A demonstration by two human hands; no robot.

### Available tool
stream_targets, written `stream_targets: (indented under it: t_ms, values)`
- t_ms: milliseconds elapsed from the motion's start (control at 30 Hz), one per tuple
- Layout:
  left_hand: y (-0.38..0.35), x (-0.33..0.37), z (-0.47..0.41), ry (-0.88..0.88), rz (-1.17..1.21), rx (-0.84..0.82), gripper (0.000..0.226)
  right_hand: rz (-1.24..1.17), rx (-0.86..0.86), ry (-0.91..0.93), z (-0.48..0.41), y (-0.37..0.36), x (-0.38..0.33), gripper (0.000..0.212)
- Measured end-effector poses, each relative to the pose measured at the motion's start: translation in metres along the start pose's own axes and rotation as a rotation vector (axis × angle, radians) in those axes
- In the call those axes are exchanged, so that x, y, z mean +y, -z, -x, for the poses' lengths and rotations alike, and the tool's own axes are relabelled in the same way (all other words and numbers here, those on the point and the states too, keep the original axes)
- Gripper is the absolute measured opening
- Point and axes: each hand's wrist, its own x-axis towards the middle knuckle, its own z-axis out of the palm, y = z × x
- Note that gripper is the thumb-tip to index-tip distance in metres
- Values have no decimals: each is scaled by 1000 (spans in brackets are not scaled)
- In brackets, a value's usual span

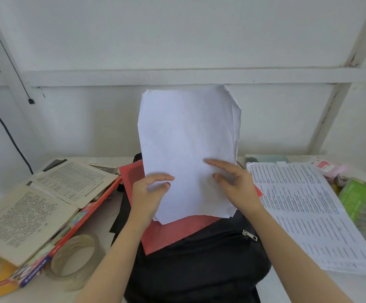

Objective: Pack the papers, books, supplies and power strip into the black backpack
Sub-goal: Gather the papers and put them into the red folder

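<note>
The white papers (pixel 188 145) are pinched by the left hand (pixel 149 193) and right hand (pixel 236 186); the mouth of the black backpack (pixel 199 270) is hidden.

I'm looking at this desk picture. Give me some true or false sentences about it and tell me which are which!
1. The left hand and the right hand both hold the white sheets. True.
2. A clear tape roll lies left of the backpack. True.
3. The backpack is blue. False: it is black.
4. The red folder lies on the floor. False: it rests on the backpack, behind the white sheets.
</note>
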Motion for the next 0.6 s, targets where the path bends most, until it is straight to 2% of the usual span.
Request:
stream_targets:
  t_ms: [100, 233, 367, 500, 600]
  values:
    - [0, 5, -3, -12, 0, -40, 31, -20, 4, -47, -2, 6, -4, 43]
    - [3, 6, -9, -10, -30, -100, 31, -171, -17, -227, 4, 19, -1, 43]
    - [4, 4, -3, -20, -91, -109, 35, -277, 165, -440, 19, 33, 11, 37]
    - [13, -13, 18, 5, -348, -215, 46, -199, 299, -577, 31, 45, 28, 34]
    - [21, -26, 32, -20, -687, -394, 79, -221, 389, -630, 38, 50, 32, 34]
